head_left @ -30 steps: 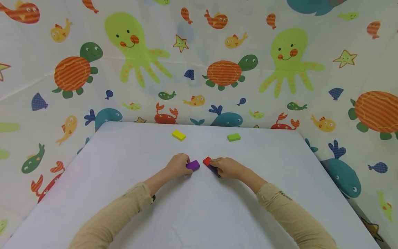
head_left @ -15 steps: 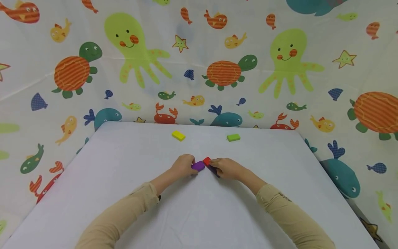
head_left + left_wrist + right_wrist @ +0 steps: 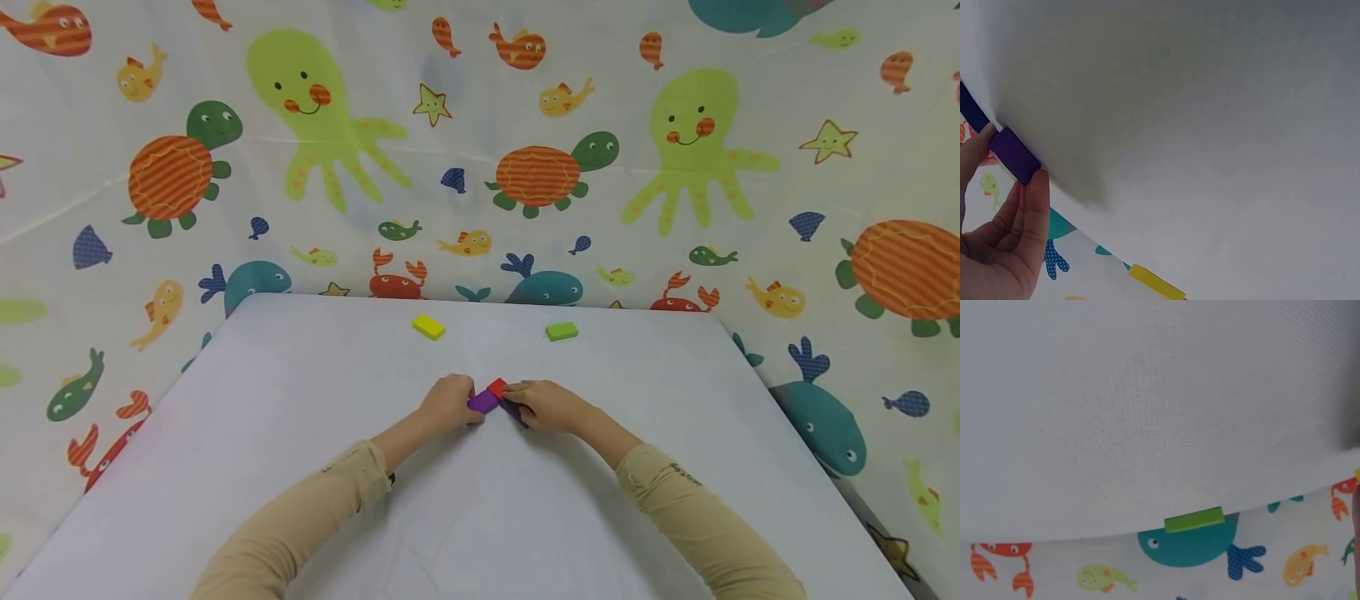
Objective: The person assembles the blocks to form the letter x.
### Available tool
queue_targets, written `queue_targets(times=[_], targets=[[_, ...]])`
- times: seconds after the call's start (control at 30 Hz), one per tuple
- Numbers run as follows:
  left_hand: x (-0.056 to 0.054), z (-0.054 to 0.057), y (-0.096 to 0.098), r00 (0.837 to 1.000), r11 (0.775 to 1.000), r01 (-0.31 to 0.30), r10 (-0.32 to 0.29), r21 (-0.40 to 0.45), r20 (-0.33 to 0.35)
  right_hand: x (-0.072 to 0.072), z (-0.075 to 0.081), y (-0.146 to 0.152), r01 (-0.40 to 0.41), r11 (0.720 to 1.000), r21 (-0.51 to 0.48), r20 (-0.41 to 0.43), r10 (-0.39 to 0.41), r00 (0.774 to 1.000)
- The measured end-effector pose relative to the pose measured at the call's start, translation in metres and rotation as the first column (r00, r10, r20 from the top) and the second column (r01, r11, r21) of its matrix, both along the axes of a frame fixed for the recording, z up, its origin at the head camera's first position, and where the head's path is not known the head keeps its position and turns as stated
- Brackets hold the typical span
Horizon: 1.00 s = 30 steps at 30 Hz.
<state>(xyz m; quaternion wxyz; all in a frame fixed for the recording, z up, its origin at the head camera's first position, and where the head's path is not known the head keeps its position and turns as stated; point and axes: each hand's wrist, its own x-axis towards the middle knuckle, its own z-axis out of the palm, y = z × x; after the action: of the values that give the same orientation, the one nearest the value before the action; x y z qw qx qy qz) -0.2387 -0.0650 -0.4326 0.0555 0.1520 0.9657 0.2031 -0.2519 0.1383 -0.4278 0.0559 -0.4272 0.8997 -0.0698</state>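
In the head view my left hand (image 3: 448, 402) pinches a purple block (image 3: 483, 402) by its ends. The left wrist view shows fingertips at one end of the purple block (image 3: 1015, 156) and the thumb at the other. A dark blue block (image 3: 972, 107) lies close beside the thumb. My right hand (image 3: 549, 407) holds the dark blue block (image 3: 514, 412), which its fingers partly cover, and its fingertips touch a red block (image 3: 497, 387). The purple block's right end meets the red and dark blue blocks. The right wrist view shows only a sliver of finger at its right edge.
A yellow block (image 3: 428, 327) and a light green block (image 3: 562, 332) lie near the far edge of the white table (image 3: 337, 350). Behind the table hangs a cloth (image 3: 465, 100) printed with sea animals.
My left hand has moved to the right with the purple block, closing the gap to the red and dark blue blocks. My right hand has stayed almost still.
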Motion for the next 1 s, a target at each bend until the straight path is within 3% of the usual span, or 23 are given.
queue_targets(times=[0.3, 0.67, 1.0], targets=[[0.0018, -0.0039, 0.0005, 0.996, 0.999, 0.047, -0.048, -0.010, -0.080, 0.0007, 0.0019, 0.0006, -0.013, 1.000, -0.003, -0.016, 0.013, 1.000], [0.0029, -0.0041, 0.0045, 0.994, 0.999, 0.048, -0.049, -0.011, -0.102, 0.0020, 0.0035, 0.0020, 0.014, 1.000, -0.003, 0.014, -0.014, 1.000], [0.0010, -0.0059, 0.0008, 0.996, 1.000, 0.020, -0.021, -0.009, -0.092, -0.0001, 0.0006, -0.0007, -0.012, 1.000, -0.014, -0.008, 0.012, 1.000]])
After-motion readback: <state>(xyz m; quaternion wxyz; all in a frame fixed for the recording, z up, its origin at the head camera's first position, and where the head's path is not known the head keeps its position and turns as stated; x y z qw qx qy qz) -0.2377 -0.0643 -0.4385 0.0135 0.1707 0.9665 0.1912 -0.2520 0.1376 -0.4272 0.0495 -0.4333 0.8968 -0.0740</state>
